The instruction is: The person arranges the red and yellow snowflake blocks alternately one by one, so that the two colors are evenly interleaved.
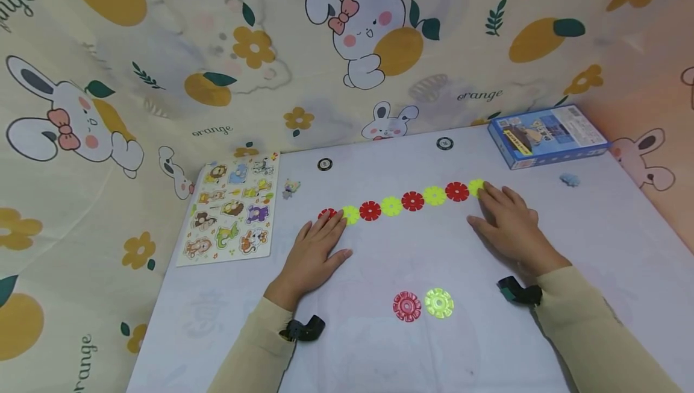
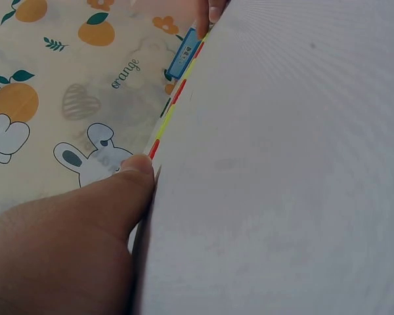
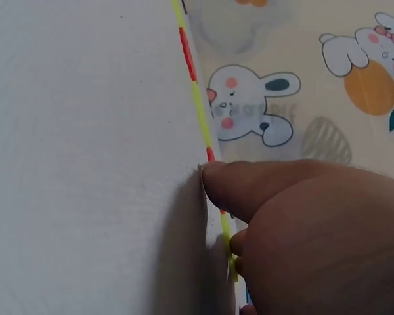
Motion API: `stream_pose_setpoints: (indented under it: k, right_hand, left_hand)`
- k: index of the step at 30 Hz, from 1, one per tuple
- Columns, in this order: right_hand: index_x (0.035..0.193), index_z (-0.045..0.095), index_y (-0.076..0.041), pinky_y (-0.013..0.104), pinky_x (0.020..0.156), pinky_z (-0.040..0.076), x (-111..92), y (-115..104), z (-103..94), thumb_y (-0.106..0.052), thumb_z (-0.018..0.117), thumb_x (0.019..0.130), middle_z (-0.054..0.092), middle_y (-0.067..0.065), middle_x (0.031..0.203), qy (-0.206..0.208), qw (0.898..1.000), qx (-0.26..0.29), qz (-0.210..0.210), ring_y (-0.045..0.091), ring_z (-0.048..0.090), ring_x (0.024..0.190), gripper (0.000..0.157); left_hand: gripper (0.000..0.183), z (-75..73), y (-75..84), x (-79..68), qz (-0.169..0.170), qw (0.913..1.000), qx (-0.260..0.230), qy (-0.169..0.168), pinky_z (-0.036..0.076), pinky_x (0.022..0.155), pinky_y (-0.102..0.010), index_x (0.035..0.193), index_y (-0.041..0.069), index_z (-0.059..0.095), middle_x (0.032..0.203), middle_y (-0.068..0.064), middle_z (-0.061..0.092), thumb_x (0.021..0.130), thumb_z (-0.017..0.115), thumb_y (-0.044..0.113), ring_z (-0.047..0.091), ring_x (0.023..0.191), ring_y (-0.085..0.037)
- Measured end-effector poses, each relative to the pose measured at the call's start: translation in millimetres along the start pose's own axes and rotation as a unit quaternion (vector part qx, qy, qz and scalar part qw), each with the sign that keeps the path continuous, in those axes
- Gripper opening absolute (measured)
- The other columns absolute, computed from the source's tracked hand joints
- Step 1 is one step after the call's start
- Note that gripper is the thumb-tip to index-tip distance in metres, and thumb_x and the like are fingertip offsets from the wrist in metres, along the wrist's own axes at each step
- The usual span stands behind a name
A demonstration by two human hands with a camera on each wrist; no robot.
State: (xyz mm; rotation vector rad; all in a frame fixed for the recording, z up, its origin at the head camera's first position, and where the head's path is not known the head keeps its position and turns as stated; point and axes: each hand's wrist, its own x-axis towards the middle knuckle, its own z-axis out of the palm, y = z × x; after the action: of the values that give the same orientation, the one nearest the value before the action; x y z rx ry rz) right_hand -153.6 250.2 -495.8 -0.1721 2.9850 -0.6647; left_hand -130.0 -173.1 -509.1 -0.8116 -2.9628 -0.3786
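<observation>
A slanting row of notched plastic discs, red and yellow-green in turn, lies flat on the white table; a red disc (image 1: 412, 201) is near its middle. My left hand (image 1: 313, 258) lies palm down at the row's left end, its fingertips over the end red disc and beside a yellow-green disc (image 1: 350, 215). At the other end, the straight fingers of my right hand (image 1: 509, 226) touch the last yellow-green disc (image 1: 476, 187). Edge-on in the right wrist view, the row runs past my right thumb (image 3: 226, 184). Nearer me lie a loose red disc (image 1: 406, 306) and a loose yellow-green disc (image 1: 439, 303).
At the left lies an animal picture board (image 1: 230, 209), with a small figurine (image 1: 291, 188) beside it. Two black-rimmed round pieces, one left (image 1: 325, 164) and one right (image 1: 445, 143), lie behind the row. A blue box (image 1: 547, 135) and a small blue piece (image 1: 569, 179) are far right.
</observation>
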Motion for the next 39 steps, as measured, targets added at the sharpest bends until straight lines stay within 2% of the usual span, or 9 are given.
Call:
stream_pose_setpoints:
  k: [14,17,20,24,28,31,32,36,39]
  right_hand:
    - [0.153,0.022,-0.009,0.072,0.091,0.014,-4,-3,1.5,-0.062,0.054,0.087,0.009,0.015,0.158,0.004,1.0,0.003,-0.002,0.042,-0.003,0.141,0.09]
    - [0.154,0.021,-0.013,0.073,0.092,0.013,-5,-5,1.0,-0.06,0.055,0.088,0.006,0.013,0.159,0.017,0.999,0.028,-0.002,0.042,-0.001,0.141,0.088]
    - [0.154,0.023,-0.019,0.073,0.097,0.013,-7,-9,-1.5,-0.053,0.059,0.089,0.01,0.011,0.159,0.04,0.995,0.09,-0.008,0.041,0.004,0.141,0.081]
    - [0.152,0.027,-0.028,0.064,0.097,0.034,-17,-21,-7.3,-0.045,0.059,0.092,0.025,0.007,0.153,0.017,0.973,0.23,-0.015,0.036,0.028,0.135,0.07]
    - [0.15,0.031,-0.027,0.044,0.085,0.051,-30,-38,-5.0,-0.025,0.054,0.099,0.039,0.008,0.145,-0.046,0.924,0.37,-0.084,0.032,0.05,0.12,0.056]
    - [0.15,0.03,-0.022,0.037,0.085,0.051,-39,-53,4.1,-0.008,0.051,0.098,0.044,0.013,0.141,-0.105,0.888,0.418,-0.161,0.034,0.052,0.117,0.058]
    - [0.15,0.03,-0.022,0.037,0.086,0.051,-42,-59,7.4,-0.007,0.052,0.096,0.045,0.013,0.14,-0.128,0.882,0.42,-0.173,0.033,0.052,0.118,0.06]
    - [0.149,0.033,-0.023,0.041,0.097,0.044,-57,-83,20.7,-0.017,0.067,0.089,0.046,0.003,0.141,-0.21,0.88,0.385,-0.183,0.024,0.044,0.126,0.069]
    - [0.145,0.039,-0.03,0.046,0.101,0.039,-66,-99,29.4,-0.036,0.077,0.08,0.043,-0.011,0.141,-0.247,0.901,0.308,-0.182,0.013,0.036,0.129,0.076]
  left_hand:
    - [0.069,0.5,-0.1,0.0,0.001,1.0,0.002,0.002,0.01,0.111,-0.054,0.152,0.021,0.028,0.158,0.006,0.017,0.096,0.037,0.059,0.011,0.144,-0.021]
    - [0.069,0.8,-0.4,0.2,0.001,1.0,-0.001,0.002,0.01,0.111,-0.054,0.152,0.021,0.028,0.158,0.006,0.017,0.096,0.038,0.059,0.012,0.144,-0.022]
    - [0.069,1.2,-0.4,0.0,0.001,1.0,-0.001,0.002,0.01,0.111,-0.054,0.152,0.021,0.028,0.158,0.006,0.017,0.096,0.038,0.059,0.011,0.144,-0.022]
    - [0.069,1.4,-0.9,-0.1,0.001,1.0,0.004,0.002,0.01,0.111,-0.054,0.152,0.021,0.027,0.158,0.006,0.017,0.096,0.037,0.059,0.011,0.144,-0.021]
    - [0.069,1.4,-1.3,0.5,0.002,1.0,0.006,0.003,0.01,0.111,-0.054,0.152,0.021,0.028,0.158,0.006,0.017,0.096,0.037,0.059,0.011,0.144,-0.021]
    - [0.069,0.8,-1.1,0.7,0.002,1.0,0.005,0.004,0.01,0.111,-0.054,0.152,0.021,0.029,0.158,0.007,0.017,0.096,0.037,0.059,0.011,0.144,-0.021]
    - [0.069,0.9,-1.1,0.5,0.001,1.0,0.006,0.004,0.01,0.111,-0.054,0.152,0.021,0.029,0.158,0.007,0.017,0.095,0.037,0.059,0.011,0.144,-0.021]
    - [0.069,1.9,-1.3,0.4,0.0,1.0,0.006,0.004,0.011,0.111,-0.054,0.152,0.022,0.029,0.158,0.007,0.017,0.095,0.037,0.059,0.011,0.144,-0.02]
    - [0.069,2.7,-1.4,0.6,0.0,1.0,0.006,0.004,0.011,0.111,-0.054,0.152,0.022,0.029,0.158,0.007,0.017,0.095,0.038,0.059,0.011,0.144,-0.02]
